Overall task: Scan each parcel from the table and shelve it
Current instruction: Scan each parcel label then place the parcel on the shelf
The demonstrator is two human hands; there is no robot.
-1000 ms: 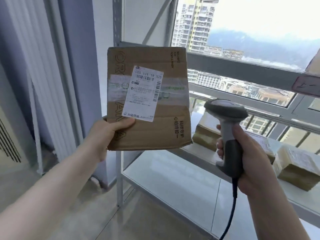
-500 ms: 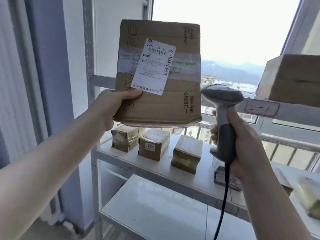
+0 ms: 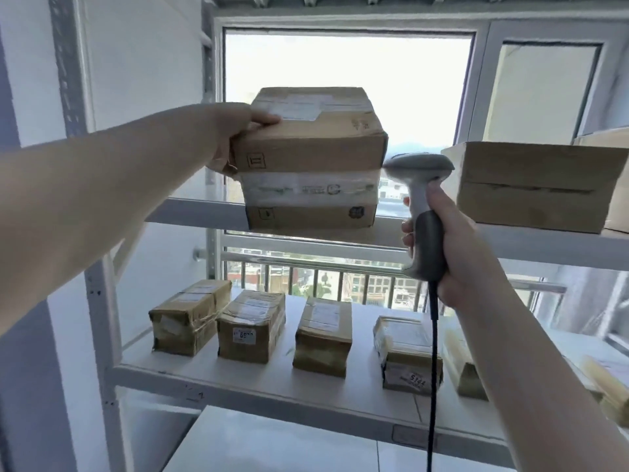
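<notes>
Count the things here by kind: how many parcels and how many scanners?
Parcels: 9 (1 in left hand; 2 on upper shelf; 6 on lower shelf, two partly hidden)
Scanner: 1, in right hand
Total: 10

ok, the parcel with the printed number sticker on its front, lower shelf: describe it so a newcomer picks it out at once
Start at the white shelving unit in front of the window and look at the lower shelf, with its row of small taped brown parcels. The parcel is second from the left end. Unlike its neighbours on either side, its front face carries a small white sticker with dark digits.
</notes>
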